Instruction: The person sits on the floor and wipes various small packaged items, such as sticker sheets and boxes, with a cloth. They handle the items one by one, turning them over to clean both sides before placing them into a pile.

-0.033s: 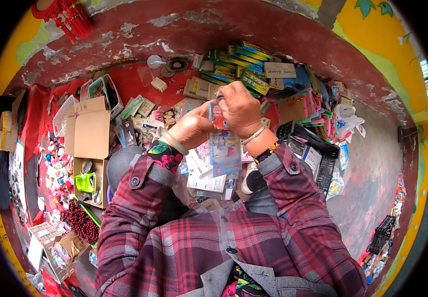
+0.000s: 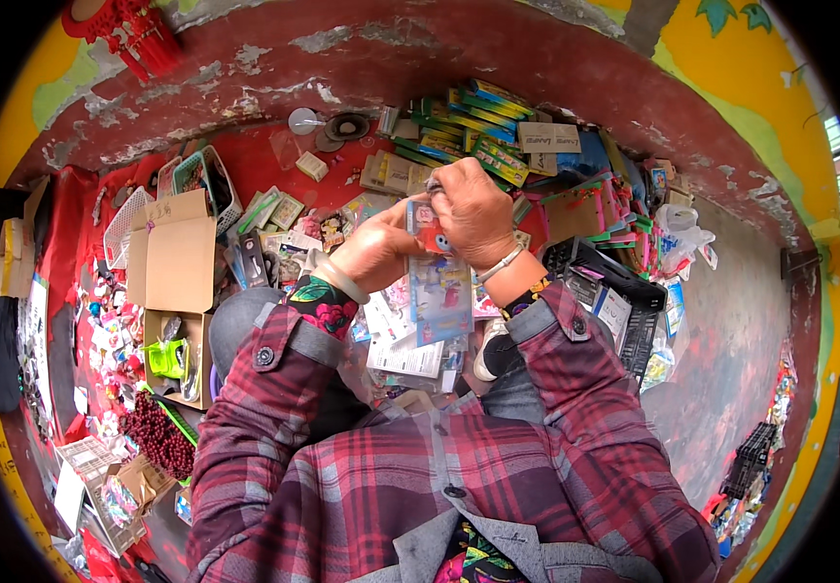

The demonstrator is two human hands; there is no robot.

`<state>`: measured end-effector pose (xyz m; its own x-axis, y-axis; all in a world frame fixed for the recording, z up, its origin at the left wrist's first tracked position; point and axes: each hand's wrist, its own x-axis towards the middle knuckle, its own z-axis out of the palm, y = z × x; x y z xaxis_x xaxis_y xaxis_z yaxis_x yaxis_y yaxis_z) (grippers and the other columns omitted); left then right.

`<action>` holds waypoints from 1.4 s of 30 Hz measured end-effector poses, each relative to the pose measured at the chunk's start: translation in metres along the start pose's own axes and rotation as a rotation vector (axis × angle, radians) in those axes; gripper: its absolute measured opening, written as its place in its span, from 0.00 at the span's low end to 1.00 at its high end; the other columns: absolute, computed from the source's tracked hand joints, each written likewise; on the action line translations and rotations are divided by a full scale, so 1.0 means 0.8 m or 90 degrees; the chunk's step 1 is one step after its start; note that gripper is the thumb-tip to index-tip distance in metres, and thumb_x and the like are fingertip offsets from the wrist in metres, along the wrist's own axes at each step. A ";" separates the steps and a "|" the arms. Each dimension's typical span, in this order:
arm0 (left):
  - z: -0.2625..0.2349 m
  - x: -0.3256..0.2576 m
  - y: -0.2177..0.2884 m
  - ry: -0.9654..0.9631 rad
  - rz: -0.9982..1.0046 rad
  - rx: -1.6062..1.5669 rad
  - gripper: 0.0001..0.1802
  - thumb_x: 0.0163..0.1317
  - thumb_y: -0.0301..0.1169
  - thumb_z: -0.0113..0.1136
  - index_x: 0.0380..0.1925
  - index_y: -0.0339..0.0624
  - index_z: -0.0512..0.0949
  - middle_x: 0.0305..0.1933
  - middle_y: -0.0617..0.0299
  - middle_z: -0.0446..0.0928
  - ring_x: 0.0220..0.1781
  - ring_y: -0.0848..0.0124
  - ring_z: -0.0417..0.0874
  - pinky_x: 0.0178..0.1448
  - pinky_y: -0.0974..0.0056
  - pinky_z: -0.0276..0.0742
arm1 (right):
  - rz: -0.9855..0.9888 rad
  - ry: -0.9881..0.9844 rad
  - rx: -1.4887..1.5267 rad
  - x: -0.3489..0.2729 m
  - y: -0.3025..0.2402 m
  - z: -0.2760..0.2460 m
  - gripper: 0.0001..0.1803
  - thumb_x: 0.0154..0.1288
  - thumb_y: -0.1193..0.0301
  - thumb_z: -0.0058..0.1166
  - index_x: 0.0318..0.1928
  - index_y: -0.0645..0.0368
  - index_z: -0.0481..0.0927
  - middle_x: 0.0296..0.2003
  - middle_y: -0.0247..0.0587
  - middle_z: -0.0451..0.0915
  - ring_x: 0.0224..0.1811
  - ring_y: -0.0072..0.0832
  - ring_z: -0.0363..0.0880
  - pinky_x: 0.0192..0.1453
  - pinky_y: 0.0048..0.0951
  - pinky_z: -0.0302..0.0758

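Observation:
Both my hands are raised together over my lap, closed on the top of a see-through plastic packet (image 2: pixel 441 306) with blue, yellow and red pictures. My left hand (image 2: pixel 378 251) pinches its left side near the top. My right hand (image 2: pixel 476 216) has its fingers bent over the top right edge, beside a small dark grey bit at the fingertips that I cannot make out. The packet hangs down between my wrists. Under it lie white printed sheets (image 2: pixel 405 356) and other clear packets, close to my shoe (image 2: pixel 494 356).
Stacked green and yellow boxes (image 2: pixel 500 160) stand by the wall. A black plastic crate (image 2: pixel 642 311) sits to the right, an open cardboard box (image 2: pixel 175 253) to the left. Farther left are dark red beads (image 2: pixel 157 432) and a white-rimmed basket (image 2: pixel 230 209).
The packet's red upper part shows a little more between my hands, which have shifted only very slightly. Everything around stays put.

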<state>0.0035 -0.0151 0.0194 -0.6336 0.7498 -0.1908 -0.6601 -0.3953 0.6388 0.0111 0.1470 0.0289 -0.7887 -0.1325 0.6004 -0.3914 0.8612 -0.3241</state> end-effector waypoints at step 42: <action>-0.011 0.008 -0.014 0.089 0.142 0.259 0.18 0.67 0.27 0.47 0.57 0.37 0.67 0.49 0.64 0.74 0.50 0.75 0.75 0.54 0.68 0.72 | 0.051 -0.001 0.086 -0.015 -0.011 0.008 0.09 0.55 0.71 0.52 0.38 0.52 0.71 0.33 0.39 0.72 0.34 0.41 0.76 0.33 0.39 0.74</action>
<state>0.0033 -0.0105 0.0039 -0.8082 0.5809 -0.0966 -0.3083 -0.2776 0.9099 0.0211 0.1382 0.0199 -0.8211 -0.0666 0.5669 -0.3870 0.7950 -0.4671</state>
